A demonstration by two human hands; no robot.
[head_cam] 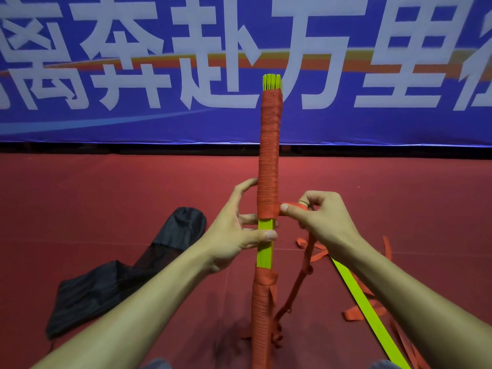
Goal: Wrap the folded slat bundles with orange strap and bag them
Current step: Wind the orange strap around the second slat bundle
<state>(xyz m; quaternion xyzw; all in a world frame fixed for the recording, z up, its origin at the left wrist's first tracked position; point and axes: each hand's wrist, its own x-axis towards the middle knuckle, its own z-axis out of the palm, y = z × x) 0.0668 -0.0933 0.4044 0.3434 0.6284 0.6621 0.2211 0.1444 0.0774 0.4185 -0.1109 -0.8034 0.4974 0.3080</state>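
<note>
A person holds a slat bundle (pixel 265 251) upright above a red floor (pixel 106 187), in front of a blue banner (pixel 159 123) with large white characters. Orange strap (pixel 269 155) covers the bundle from just below its yellow-green tips down to hand level. A second wrapped stretch covers the lower part, leaving a bare band of slats between the two.

The left hand (pixel 237 233) grips the bundle at that bare band. Its thumb lies across the front of the slats, its fingers curl behind, and the forefinger reaches up along the wrapped part.

The right hand (pixel 322 219) is just right of the bundle, level with the lower edge of the upper wrapping. It pinches the strap between thumb and forefinger, and the strap runs taut from the pinch to the bundle. More strap hangs twisted below this hand and lies in loose loops on the floor at right.

A single yellow-green slat (pixel 359 296) lies slantwise on the floor under the right forearm. A black bag (pixel 127 275) lies crumpled on the floor to the left, apart from the bundle.
</note>
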